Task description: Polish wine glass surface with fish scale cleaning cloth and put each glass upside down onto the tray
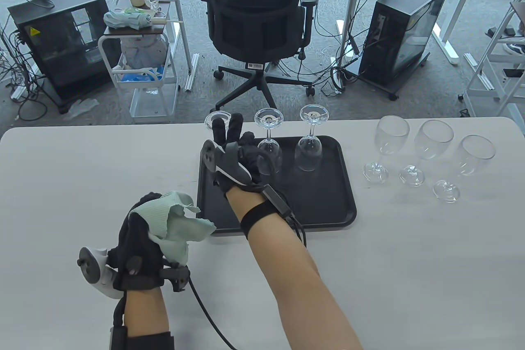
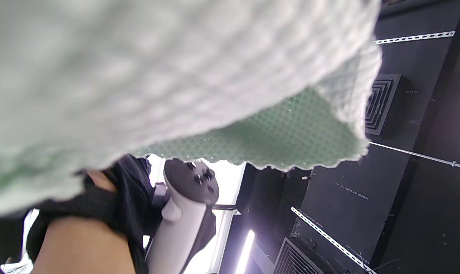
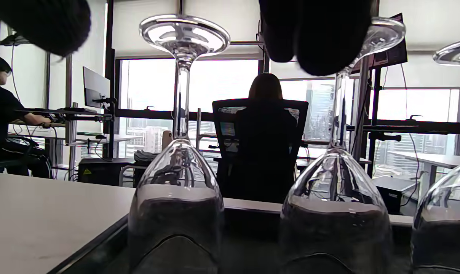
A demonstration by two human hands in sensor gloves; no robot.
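The right grip (image 1: 233, 153) hovers over the black tray (image 1: 328, 218) with fingers straight, holding nothing, just beside the leftmost of three upside-down glasses (image 1: 219, 120) along the tray's far edge. The left grip (image 1: 143, 239) clutches the pale green cloth (image 1: 172, 223) over the counter (image 1: 430, 264) (no writing readable). Three upright glasses (image 1: 432, 149) stand right of the tray, near the counter's far edge.

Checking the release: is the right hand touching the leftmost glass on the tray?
Cannot tell. In the table view the right hand hides the leftmost glass; no contact or gap shows.
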